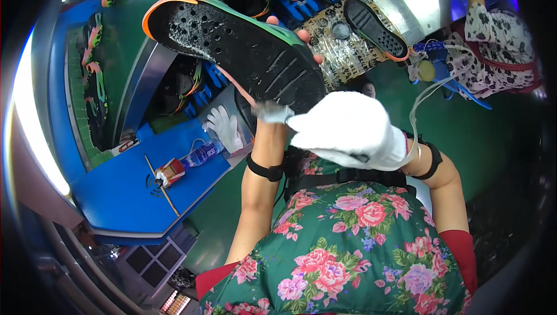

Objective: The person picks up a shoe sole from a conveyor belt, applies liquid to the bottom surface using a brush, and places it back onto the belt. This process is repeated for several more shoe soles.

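A large shoe sole (pixel 255 54), black on the face toward me with round holes and an orange-to-green rim, is held up in front of me. My left hand (pixel 303 36) grips it from behind; only some fingertips show past its upper right edge. A whitish wet film covers the holed end. My right hand (pixel 348 129), in a white glove, is closed on a brush (pixel 271 112), whose blurred head lies at the sole's lower edge. The glove hides the brush's handle.
Another black sole (pixel 376 28) and a small round cup (pixel 341 29) rest on a taped surface (pixel 325 65) ahead. A blue table (pixel 116 199) at left bears a white glove (pixel 223 128), a bottle (pixel 203 154) and a stick (pixel 168 199). A co-worker's patterned sleeve (pixel 499 36) shows at right.
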The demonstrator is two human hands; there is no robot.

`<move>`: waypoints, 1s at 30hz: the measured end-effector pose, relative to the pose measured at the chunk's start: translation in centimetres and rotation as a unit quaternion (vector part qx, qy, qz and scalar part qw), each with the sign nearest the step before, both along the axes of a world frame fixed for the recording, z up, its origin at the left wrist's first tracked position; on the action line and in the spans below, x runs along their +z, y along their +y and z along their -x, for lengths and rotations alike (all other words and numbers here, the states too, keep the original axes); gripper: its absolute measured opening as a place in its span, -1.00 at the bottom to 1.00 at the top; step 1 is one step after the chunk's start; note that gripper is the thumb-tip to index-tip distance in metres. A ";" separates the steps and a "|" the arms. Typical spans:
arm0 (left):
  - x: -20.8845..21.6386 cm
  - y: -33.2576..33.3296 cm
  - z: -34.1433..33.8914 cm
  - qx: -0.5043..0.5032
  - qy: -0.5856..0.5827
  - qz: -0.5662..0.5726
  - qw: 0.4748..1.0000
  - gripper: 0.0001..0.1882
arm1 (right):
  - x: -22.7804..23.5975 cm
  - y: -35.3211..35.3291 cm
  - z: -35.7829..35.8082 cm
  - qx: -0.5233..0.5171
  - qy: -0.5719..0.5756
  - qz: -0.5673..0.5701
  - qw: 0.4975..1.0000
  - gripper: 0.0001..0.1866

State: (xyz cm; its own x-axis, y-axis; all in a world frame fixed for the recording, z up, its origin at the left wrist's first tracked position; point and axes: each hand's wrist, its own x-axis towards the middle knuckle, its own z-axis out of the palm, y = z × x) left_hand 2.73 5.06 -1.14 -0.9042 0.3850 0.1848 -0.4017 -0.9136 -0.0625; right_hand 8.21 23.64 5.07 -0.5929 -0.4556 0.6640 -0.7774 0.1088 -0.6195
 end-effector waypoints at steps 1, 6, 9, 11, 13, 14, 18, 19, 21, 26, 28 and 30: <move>0.2 -0.1 0.0 0.001 0.007 -0.003 1.000 0.20 | -0.1 0.0 0.1 0.007 -0.085 0.044 0.995 -0.70; 0.2 -1.0 0.7 0.019 0.042 0.060 0.997 0.13 | -0.7 0.2 -0.1 -0.050 -0.059 0.024 0.997 -0.67; -0.3 -1.7 0.7 0.007 0.035 0.090 0.995 0.15 | -0.9 0.3 -0.2 0.037 -0.032 -0.011 0.999 -0.68; -0.5 -2.1 0.5 -0.008 0.023 0.121 0.992 0.16 | -0.9 0.4 -0.2 0.111 -0.158 0.100 0.976 -0.77; -0.7 -2.6 0.6 -0.060 0.038 0.093 0.993 0.36 | -0.8 0.4 -0.1 0.022 -0.205 0.097 0.974 -0.78; -0.7 -2.9 0.7 -0.099 0.056 0.086 0.990 0.41 | -0.7 0.4 -0.4 0.006 -0.137 0.062 0.989 -0.75; -0.4 -3.5 0.4 -0.130 0.040 0.080 0.987 0.52 | -0.6 0.4 -0.7 0.032 -0.074 -0.020 0.997 -0.68; -0.2 -3.6 0.3 -0.130 0.040 0.082 0.987 0.50 | -0.5 0.4 -0.8 0.070 -0.087 -0.004 0.994 -0.69; 0.3 -3.9 -0.1 -0.094 0.003 0.126 0.988 0.42 | -0.7 0.4 -0.8 0.131 -0.291 0.115 0.941 -0.76; 0.9 -5.0 0.7 -0.148 -0.009 0.171 0.974 0.14 | -1.4 0.3 -0.7 -0.005 -0.136 -0.032 0.990 -0.66; 0.7 -5.7 1.0 -0.160 -0.018 0.218 0.963 0.07 | -1.6 0.2 -1.0 0.036 -0.008 -0.075 0.997 -0.58; 0.5 -6.3 1.2 -0.164 -0.037 0.238 0.957 0.11 | -1.7 0.3 -1.2 0.075 0.001 -0.071 0.995 -0.56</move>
